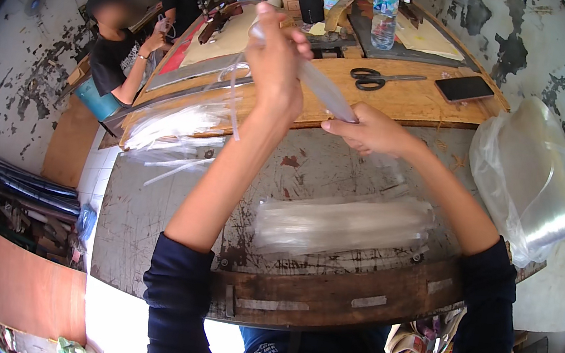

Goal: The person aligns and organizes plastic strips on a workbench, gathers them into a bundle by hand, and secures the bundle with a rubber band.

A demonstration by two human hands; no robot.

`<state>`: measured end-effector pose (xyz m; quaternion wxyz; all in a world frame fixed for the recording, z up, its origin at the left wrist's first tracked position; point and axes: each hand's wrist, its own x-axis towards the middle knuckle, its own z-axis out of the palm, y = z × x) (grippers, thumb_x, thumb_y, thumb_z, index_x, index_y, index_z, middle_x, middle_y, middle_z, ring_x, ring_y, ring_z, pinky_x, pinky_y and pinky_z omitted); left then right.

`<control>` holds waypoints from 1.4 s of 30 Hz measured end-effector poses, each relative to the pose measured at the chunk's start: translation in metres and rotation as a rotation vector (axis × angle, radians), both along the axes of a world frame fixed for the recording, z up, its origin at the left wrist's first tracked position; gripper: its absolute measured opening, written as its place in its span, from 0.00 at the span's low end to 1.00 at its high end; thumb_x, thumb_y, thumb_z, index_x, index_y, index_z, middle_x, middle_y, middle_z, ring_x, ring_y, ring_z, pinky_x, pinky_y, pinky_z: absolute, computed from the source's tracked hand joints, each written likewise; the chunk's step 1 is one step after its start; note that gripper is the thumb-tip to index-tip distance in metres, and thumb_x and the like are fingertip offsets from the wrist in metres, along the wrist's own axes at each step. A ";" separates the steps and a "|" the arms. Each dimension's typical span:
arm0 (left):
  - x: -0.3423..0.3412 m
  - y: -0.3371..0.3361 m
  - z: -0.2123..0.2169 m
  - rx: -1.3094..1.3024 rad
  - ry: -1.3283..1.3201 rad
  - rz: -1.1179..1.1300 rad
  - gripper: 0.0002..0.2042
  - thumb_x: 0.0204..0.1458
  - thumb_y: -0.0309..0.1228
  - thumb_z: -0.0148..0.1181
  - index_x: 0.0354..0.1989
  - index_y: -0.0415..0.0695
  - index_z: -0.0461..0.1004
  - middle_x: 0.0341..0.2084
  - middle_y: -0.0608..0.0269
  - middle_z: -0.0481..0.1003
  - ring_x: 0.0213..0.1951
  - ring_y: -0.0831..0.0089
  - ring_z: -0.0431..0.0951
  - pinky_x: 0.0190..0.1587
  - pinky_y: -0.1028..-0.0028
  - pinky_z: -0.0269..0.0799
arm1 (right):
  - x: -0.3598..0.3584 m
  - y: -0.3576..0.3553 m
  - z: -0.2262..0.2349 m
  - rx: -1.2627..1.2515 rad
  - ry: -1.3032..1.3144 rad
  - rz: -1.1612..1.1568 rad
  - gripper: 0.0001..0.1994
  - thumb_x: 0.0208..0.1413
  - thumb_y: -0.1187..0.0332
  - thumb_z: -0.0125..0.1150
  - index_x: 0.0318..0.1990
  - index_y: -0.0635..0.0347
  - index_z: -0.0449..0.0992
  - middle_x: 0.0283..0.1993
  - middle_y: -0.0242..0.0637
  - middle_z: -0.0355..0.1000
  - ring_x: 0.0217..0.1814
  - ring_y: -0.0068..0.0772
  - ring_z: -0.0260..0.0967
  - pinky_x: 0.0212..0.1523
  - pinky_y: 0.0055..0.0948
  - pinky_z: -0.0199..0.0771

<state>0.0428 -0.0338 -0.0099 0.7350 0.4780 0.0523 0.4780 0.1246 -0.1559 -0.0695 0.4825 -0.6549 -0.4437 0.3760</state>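
A clear plastic strip (325, 90) stretches slantwise between my raised hands above the worktable. My left hand (275, 60) is closed around its upper end, with its fingers curled and partly blurred. A thin ribbon of clear plastic (234, 101) hangs beside my left wrist. Lower and to the right, my right hand (375, 130) pinches the other end, and a see-through tail shows below its fingers. Under my hands lies a bundle of clear plastic strips (344, 225), blurred. More loose strips (178, 126) are heaped at the left of the table.
Black scissors (375, 80), a dark phone (464, 89) and a water bottle (384, 17) are on the wooden board (333, 75) beyond. A large roll of clear plastic (538, 180) stands at the right. Two people (116, 52) sit at the far left.
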 end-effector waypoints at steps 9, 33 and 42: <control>-0.016 0.089 -0.084 -0.410 0.140 -0.009 0.16 0.59 0.47 0.37 0.35 0.45 0.60 0.19 0.70 0.62 0.20 0.82 0.61 0.20 0.82 0.58 | 0.044 -0.033 -0.006 -0.727 -0.242 0.239 0.16 0.53 0.60 0.54 0.18 0.55 0.61 0.11 0.21 0.51 0.10 0.14 0.44 0.10 0.20 0.43; -0.014 -0.006 -0.085 -0.502 0.542 -0.199 0.08 0.55 0.33 0.48 0.37 0.43 0.60 0.28 0.63 0.61 0.28 0.77 0.62 0.34 0.77 0.64 | 0.023 0.033 0.112 -0.419 -0.800 -0.332 0.15 0.49 0.63 0.53 0.21 0.67 0.64 0.14 0.31 0.58 0.10 0.21 0.52 0.09 0.22 0.51; -0.023 0.029 -0.071 -0.279 0.570 0.120 0.23 0.44 0.25 0.53 0.52 0.39 0.59 0.48 0.54 0.60 0.55 0.70 0.54 0.59 0.66 0.42 | 0.037 0.009 0.091 -0.728 -0.671 -0.175 0.09 0.43 0.69 0.50 0.16 0.59 0.61 0.12 0.27 0.55 0.10 0.18 0.48 0.09 0.19 0.45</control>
